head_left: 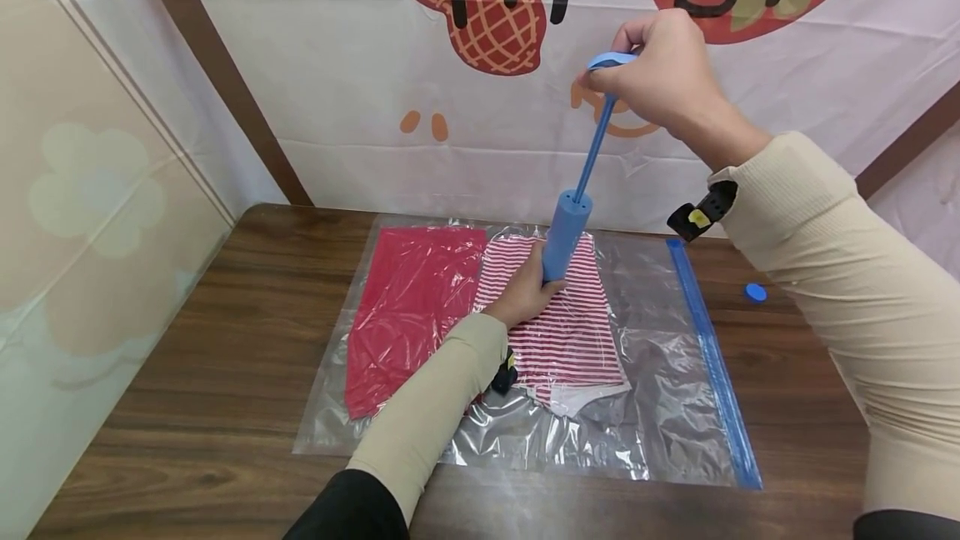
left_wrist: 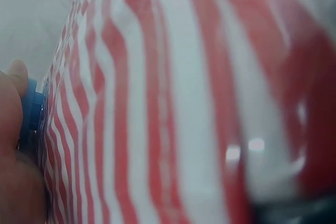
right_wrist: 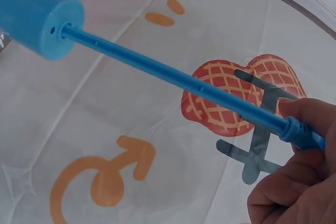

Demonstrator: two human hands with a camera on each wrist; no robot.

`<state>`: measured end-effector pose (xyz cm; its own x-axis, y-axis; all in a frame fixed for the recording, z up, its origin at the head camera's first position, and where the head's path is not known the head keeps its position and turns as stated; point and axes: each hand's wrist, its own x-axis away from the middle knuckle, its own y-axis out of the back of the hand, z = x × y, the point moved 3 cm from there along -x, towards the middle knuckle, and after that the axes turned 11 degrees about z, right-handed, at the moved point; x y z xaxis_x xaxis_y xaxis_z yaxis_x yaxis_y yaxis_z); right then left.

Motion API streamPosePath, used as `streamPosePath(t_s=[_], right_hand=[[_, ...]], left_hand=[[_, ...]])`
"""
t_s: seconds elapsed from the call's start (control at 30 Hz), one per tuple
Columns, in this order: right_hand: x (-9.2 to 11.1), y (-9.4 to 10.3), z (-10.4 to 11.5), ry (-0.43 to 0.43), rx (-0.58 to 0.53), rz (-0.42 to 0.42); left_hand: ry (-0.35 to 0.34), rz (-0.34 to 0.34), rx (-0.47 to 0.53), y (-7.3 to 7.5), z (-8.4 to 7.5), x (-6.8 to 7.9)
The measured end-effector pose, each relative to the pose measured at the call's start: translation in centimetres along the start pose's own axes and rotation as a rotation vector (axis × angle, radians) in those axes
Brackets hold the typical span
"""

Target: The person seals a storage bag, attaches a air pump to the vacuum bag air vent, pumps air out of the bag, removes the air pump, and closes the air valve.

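A blue hand pump (head_left: 567, 232) stands tilted over a clear vacuum storage bag (head_left: 637, 432). My left hand (head_left: 525, 290) grips the lower end of its barrel, close over the bag. High above, my right hand (head_left: 667, 73) holds the pump handle (head_left: 611, 61), with the thin rod (right_wrist: 173, 80) drawn far out of the barrel. Inside the bag lie a folded red cloth (head_left: 412, 315) and a red-and-white striped cloth (head_left: 562, 332). In the left wrist view the striped cloth (left_wrist: 142, 103) bulges close to the camera. The pump's bottom end is hidden by my left hand.
Along the bag's right side runs a blue zip seal (head_left: 712, 357). A small round blue cap (head_left: 755, 292) lies on the wooden table (head_left: 210, 357) to its right. Behind the table hangs a printed white cloth (head_left: 337, 90); another pale sheet (head_left: 97, 190) borders the left.
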<state>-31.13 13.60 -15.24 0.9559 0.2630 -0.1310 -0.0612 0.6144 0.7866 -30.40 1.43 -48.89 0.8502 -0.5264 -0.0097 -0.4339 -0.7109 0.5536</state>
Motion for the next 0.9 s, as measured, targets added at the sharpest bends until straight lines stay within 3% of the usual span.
streamPosePath(t_s=[0.9], right_hand=[[0.6,1.3,1.0,-0.062,-0.034,-0.042]], left_hand=[[0.003,0.013,0.03,0.1,-0.2,0.3]])
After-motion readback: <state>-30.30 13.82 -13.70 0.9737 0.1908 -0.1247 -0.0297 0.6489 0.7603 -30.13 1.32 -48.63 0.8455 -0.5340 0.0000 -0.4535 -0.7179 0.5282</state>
